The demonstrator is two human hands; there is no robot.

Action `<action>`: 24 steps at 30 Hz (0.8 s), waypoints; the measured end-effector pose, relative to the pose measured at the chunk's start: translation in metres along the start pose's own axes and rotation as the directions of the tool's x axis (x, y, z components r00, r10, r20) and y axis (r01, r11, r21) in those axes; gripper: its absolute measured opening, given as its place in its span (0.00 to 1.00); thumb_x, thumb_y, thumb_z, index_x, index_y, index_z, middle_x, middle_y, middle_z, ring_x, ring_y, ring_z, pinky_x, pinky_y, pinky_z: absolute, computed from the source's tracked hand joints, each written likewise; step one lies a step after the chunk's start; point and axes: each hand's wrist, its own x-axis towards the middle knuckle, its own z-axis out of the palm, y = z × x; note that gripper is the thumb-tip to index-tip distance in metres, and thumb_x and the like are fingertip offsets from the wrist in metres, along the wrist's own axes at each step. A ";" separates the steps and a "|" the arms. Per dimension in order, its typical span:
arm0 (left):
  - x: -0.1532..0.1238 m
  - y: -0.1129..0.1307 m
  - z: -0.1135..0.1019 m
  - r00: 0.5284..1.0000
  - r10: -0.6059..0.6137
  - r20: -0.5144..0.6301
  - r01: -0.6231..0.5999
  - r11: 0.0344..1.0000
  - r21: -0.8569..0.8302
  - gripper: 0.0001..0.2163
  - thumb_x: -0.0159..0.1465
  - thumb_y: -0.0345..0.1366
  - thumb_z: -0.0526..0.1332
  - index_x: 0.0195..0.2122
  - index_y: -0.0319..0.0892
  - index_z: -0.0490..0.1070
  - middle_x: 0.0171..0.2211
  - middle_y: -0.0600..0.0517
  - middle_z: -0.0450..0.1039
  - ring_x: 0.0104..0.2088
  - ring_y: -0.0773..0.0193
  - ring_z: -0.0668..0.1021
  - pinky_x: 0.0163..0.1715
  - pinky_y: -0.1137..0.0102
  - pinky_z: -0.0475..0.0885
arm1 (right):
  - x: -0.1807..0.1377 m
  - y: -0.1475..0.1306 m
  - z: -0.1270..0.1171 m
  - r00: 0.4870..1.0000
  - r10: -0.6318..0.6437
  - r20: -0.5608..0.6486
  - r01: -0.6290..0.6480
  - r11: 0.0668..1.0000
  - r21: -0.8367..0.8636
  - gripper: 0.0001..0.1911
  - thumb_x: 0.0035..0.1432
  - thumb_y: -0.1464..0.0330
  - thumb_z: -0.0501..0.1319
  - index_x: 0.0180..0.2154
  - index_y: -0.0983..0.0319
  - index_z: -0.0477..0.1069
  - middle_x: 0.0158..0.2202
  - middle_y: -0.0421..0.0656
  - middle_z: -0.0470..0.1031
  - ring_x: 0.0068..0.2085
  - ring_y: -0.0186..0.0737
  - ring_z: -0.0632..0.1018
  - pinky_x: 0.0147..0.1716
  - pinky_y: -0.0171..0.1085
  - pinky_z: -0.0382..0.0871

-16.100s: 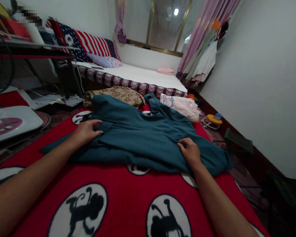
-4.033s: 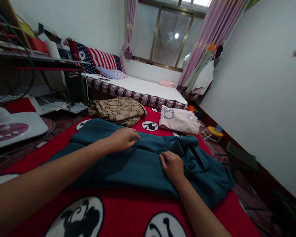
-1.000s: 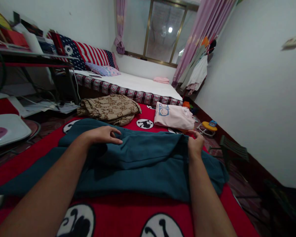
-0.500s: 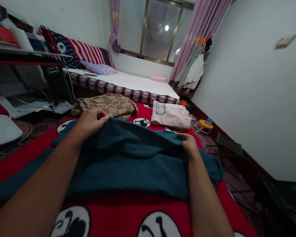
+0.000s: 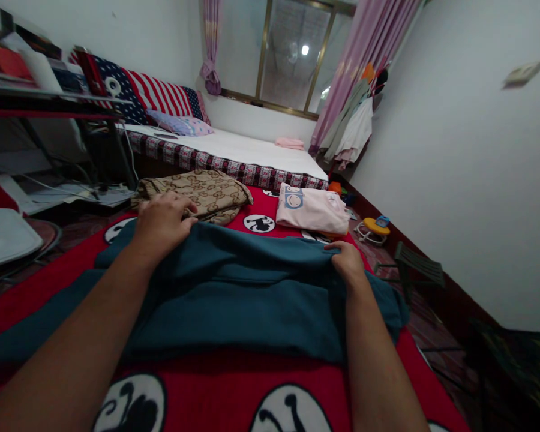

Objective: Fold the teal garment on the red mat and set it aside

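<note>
A dark teal garment [image 5: 243,318], its kind unclear, lies across the red blanket in front of me, with a long sleeve-like strip running out to the left. My left hand [image 5: 165,223] is at the garment's far left edge; its fingers are lifted and parted from the thumb, which rests by the cloth. At the far right edge, my right hand [image 5: 345,261] pinches the fabric between thumb and fingers. The cloth between the hands sags in loose folds.
Beyond lie a folded brown patterned cloth [image 5: 207,191] and a folded pink garment [image 5: 312,210], on the red blanket [image 5: 216,393]. A white-topped bed [image 5: 247,147] stands behind. To the right are a yellow stool [image 5: 376,226] and a dark folding stool [image 5: 417,265]; a cluttered desk [image 5: 49,103] is left.
My left hand has loosened its pinch, fingers rising off the cloth, and the garment's left far edge has dropped slightly. My right hand keeps its hold in nearly the same place.
</note>
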 end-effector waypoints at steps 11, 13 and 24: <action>-0.029 0.071 0.049 0.886 0.318 0.338 -0.174 0.902 -0.394 0.12 0.61 0.42 0.57 0.37 0.45 0.80 0.36 0.50 0.80 0.37 0.59 0.78 0.34 0.70 0.68 | -0.010 -0.027 0.017 0.968 0.015 0.252 0.003 0.998 -0.069 0.26 0.49 0.62 0.66 0.52 0.56 0.72 0.40 0.42 0.79 0.45 0.46 0.78 0.41 0.39 0.69; -0.034 0.076 0.055 0.859 0.352 0.371 -0.211 0.905 -0.370 0.11 0.61 0.39 0.58 0.37 0.45 0.79 0.38 0.50 0.79 0.39 0.58 0.78 0.36 0.69 0.69 | -0.012 -0.028 0.024 0.964 -0.005 0.267 0.030 0.995 -0.092 0.23 0.52 0.62 0.64 0.51 0.55 0.72 0.41 0.42 0.79 0.45 0.46 0.78 0.42 0.40 0.69; -0.042 0.077 0.066 0.756 0.525 0.390 -0.350 0.829 -0.437 0.13 0.59 0.34 0.62 0.45 0.50 0.78 0.51 0.48 0.70 0.52 0.54 0.73 0.52 0.65 0.69 | -0.007 -0.030 0.032 0.993 0.105 -0.049 -0.094 0.978 0.187 0.12 0.53 0.66 0.56 0.37 0.59 0.75 0.31 0.45 0.80 0.37 0.44 0.80 0.37 0.37 0.71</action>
